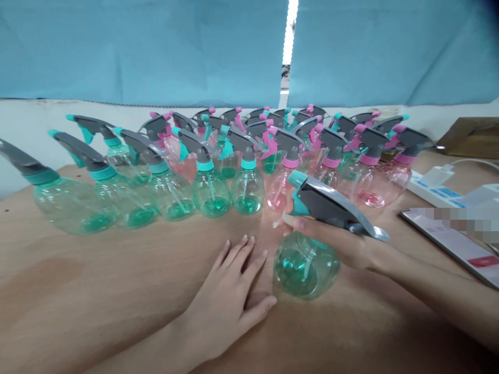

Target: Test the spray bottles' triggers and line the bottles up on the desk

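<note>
Head view: the right hand point(345, 244) is closed around the neck of a green spray bottle point(306, 267), fingers pinched just under its grey trigger head point(331, 208). The bottle sits tilted at the front middle of the wooden table point(97, 291); I cannot tell whether its belly rests on the wood or hangs just above it. The left hand point(230, 296) lies flat, palm down, fingers loosely spread and holding nothing, just beside the bottle's left side

From here I worry most about that high hold. With the weight low, the belly could swing and bump the left thumb. The nozzle points at the nearest pink bottles point(280, 189), so a push forward could tip the row like skittles, and the green bottles point(210, 189) stand packed just as tightly. The long lever sticks out to the right, near a printed card point(456, 241) and a power strip point(432, 189); I cannot see whether any liquid is inside, but a squirt there would be bad

I read the open room as the bare wood to the left and toward the near edge. The far side is full, the right cluttered
</note>
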`<state>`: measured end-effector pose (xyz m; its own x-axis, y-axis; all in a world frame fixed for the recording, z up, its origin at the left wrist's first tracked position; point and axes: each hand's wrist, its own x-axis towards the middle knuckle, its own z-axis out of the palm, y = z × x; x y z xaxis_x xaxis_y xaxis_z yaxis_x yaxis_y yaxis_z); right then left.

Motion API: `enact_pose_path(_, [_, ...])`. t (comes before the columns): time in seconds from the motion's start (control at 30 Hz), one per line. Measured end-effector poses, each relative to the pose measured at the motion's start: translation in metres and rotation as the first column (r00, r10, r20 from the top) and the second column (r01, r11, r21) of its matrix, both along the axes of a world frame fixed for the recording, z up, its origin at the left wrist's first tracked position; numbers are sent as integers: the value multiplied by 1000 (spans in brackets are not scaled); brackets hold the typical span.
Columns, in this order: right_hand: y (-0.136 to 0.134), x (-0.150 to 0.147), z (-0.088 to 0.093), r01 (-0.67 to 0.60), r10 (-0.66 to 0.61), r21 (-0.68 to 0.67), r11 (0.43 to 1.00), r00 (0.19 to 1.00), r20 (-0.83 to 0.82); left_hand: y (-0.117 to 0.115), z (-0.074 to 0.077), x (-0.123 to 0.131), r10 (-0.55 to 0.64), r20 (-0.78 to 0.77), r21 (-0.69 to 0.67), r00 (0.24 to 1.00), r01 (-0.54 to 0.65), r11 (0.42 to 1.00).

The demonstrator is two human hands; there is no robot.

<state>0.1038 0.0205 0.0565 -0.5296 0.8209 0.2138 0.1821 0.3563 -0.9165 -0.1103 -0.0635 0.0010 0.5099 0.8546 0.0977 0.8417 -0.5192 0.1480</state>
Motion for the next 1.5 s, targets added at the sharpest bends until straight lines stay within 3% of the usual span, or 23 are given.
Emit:
enact_pose_path(0.17, [-1, -4, 2, -32, 28, -57, 998, 998, -57, -1, -2, -1, 3, 15, 14, 1000, -3, 1000])
enact_pose_path(0.53, [4, -1, 2, 4, -5, -16, 1000, 998, -63, -2, 1, 0, 10, 22, 0, 1000, -10, 1000])
enact_pose_path(0.7, [1, -6, 5, -109, 106, -13, 994, 985, -135, -2, 1, 0, 7, 37, -1, 999, -7, 1000])
enact_pose_path(0.9, [-2, -10, 11, -67, 68, 15, 998, 993, -94, -1, 0, 0, 6, 30, -1, 1000, -6, 1000])
enact_pose_path(1.5, [-2, -10, 11, -108, 105, -17, 994, 988, -110, -2, -1, -1, 0, 25, 5, 1000, 0, 1000])
